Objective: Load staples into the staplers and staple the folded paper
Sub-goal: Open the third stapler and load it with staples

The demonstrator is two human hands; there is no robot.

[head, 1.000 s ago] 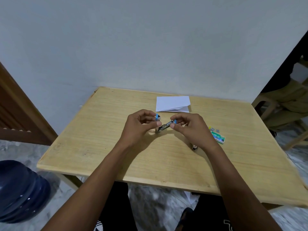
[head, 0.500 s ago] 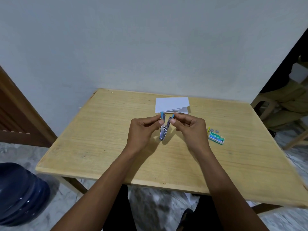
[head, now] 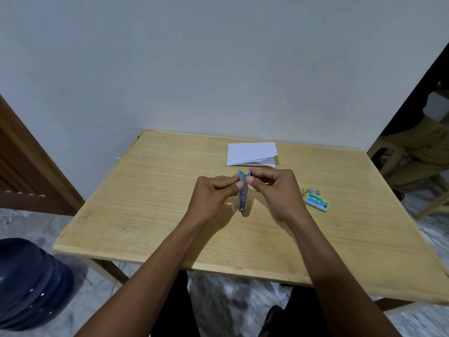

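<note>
- Stapler (head: 243, 193) — blue-tipped, metal, held over the middle of the wooden table (head: 150, 190), its two arms nearly together.
- Left hand (head: 213, 193) and right hand (head: 274, 190) — fingertips pinched on its far end.
- Folded paper (head: 251, 153) — just beyond the hands.
- Staple box (head: 316, 202) with loose staple strips (head: 313, 190) — right of the right hand.

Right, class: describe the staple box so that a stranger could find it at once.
Start at the wooden table and go to its right side, just past the right hand. The staple box lies flat there: small and green, unlike the tiny loose staple strips beside it.
</note>
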